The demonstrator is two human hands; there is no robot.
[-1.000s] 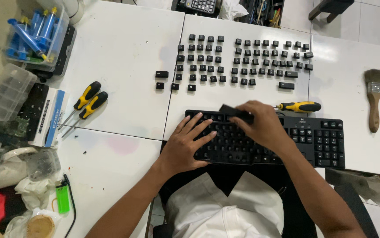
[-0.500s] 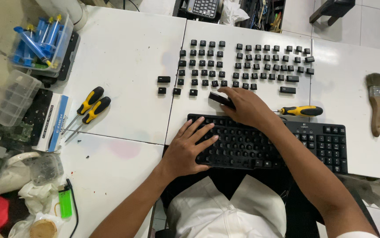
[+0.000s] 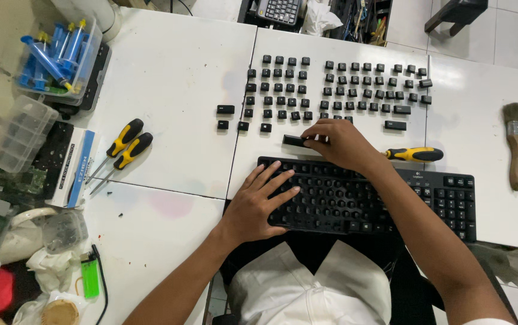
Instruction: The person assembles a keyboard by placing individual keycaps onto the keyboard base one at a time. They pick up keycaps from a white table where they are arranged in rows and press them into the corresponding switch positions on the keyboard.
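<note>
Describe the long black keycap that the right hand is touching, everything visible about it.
The long keycap is a narrow black bar, seemingly matte plastic, much longer than the square caps nearby. It lies flat on the white table, lengthwise left to right, just above the keyboard and below the rows of loose keycaps. The right hand has fingertips on its right end; the left end is bare. No markings are discernible.

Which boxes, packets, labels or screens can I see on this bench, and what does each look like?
Flat box: left of the screwdrivers, long, white with a blue stripe.
Syringe tub: top left corner, clear plastic, holding blue syringes.
Compartment case: left edge, clear, lidded, rectangular.
Keyboard mark: small pale logo on the black keyboard's top edge, by the right hand.
Screens: none in view.
</note>
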